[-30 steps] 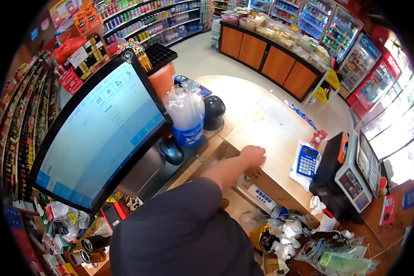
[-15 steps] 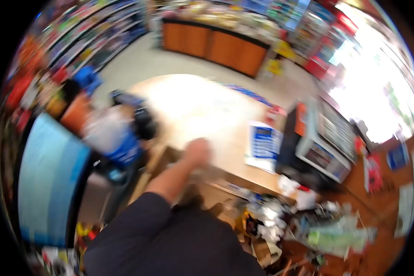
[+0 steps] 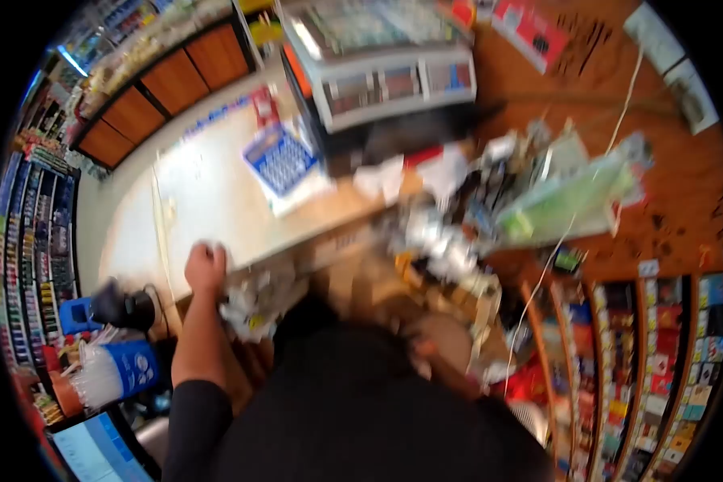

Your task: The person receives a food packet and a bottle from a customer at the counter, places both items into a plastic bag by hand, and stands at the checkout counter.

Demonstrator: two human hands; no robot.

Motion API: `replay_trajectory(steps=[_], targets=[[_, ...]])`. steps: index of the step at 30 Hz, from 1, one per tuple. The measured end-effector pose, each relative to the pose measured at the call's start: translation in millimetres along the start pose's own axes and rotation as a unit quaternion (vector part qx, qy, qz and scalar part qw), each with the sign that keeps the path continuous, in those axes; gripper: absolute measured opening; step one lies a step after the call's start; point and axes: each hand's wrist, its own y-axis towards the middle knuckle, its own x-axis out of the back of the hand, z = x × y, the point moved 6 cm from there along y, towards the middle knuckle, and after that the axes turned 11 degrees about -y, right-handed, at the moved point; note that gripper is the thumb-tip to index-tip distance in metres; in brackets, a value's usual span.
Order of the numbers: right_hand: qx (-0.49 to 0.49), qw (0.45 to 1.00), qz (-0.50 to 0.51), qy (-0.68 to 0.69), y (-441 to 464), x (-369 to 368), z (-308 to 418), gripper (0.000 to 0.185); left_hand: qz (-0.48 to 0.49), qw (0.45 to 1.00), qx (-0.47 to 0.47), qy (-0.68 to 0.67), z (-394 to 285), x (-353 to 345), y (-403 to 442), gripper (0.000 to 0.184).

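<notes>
My left hand (image 3: 206, 269) is closed in a fist at the near edge of the pale counter (image 3: 209, 193); I see nothing in its fingers. Crumpled clear plastic bags (image 3: 257, 297) lie just below the counter edge, to the right of that hand. My right hand (image 3: 424, 349) is low in front of my body, blurred and partly hidden, so its fingers cannot be made out. Beyond it lie crumpled white plastic (image 3: 446, 241) and brown cardboard. On the counter rests a blue item with rows of markings (image 3: 281, 159), on white paper.
A boxy white-and-black machine (image 3: 394, 88) stands on the counter's far side. Green-tinted plastic (image 3: 570, 197) lies on the brown wooden surface. Racks of small packs (image 3: 618, 369) stand at right. At lower left are a monitor (image 3: 96, 450), a tub of straws (image 3: 116, 369) and a black device.
My view has swung to the right, so the machine and pack racks show more. My left hand remains a fist by the counter edge. My right hand now shows partly.
</notes>
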Motion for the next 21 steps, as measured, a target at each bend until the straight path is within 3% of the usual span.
replay_trajectory(steps=[3,5,8,11,13,15,16,18,21], targets=[[-0.087,0.996,0.002,0.034,-36.4,-15.7,3.1,0.036,0.033,0.996,0.058,0.059,-3.1,-1.6,10.0,0.045],[-0.160,0.975,0.035,0.151,-66.8,-4.5,18.0,0.041,0.013,0.996,0.047,0.079,3.3,-3.7,6.0,0.047],[-0.154,0.978,-0.057,0.125,-77.5,-50.3,13.4,0.042,0.003,0.996,0.053,0.076,-1.3,-6.0,9.0,0.047],[-0.040,0.977,0.011,0.210,-88.2,-67.9,43.8,0.035,0.015,0.996,0.048,0.070,7.1,-7.0,10.4,0.046],[-0.262,0.925,0.053,0.270,-98.7,-61.8,56.9,0.044,0.008,0.997,0.040,0.067,9.2,-6.8,8.8,0.046],[-0.231,0.948,0.044,0.214,-95.4,-56.9,75.2,0.045,0.018,0.997,0.058,0.043,19.0,-12.5,11.2,0.046],[-0.131,0.978,-0.023,0.162,-72.9,-91.7,63.4,0.042,0.022,0.997,0.063,0.042,12.8,-8.5,9.6,0.046],[-0.085,0.995,0.048,0.037,-47.0,-122.8,50.4,0.038,0.014,0.999,0.035,0.038,6.5,-5.0,7.5,0.047],[-0.211,0.974,0.012,0.078,-91.6,5.9,125.0,0.035,0.031,0.997,0.043,0.052,1.1,-3.2,6.6,0.049]])
